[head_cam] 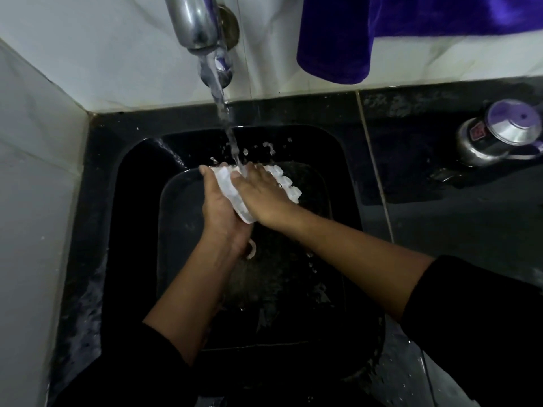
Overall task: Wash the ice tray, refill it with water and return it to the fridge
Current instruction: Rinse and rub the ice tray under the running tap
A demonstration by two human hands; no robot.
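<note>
Washing the white ice tray [226, 185] under the tap [197, 24], the person is holding it over the middle of the black sink [141, 230]. The water [229, 133] is falling on the tray's 12 o'clock end and splashing off.

The left hand [219, 210] is gripping the tray from below at its 9 o'clock side, with the thumb curled over the edge. The right hand [261, 189] is lying flat on top, toward 3 o'clock. Its fingers [255, 171] are straight, pressing on the tray and not grabbing anything. The bumpy side seems to be facing up, so the little cups are likely facing down, but that is hard to tell.

To do this step well, the flat hand should be rubbing along every bump, from the 12 o'clock end down to the 6 o'clock end. The gripping hand should be holding tight, because a wet tray is slippery. Then the tray should be turning over, so water is getting into each cup too. Keeping it low in the sink should be stopping splashes.

A purple cloth [338, 39] is hanging at 1 o'clock. A shiny metal pot [496, 133] is sitting at 3 o'clock on the dark counter [440, 215].
</note>
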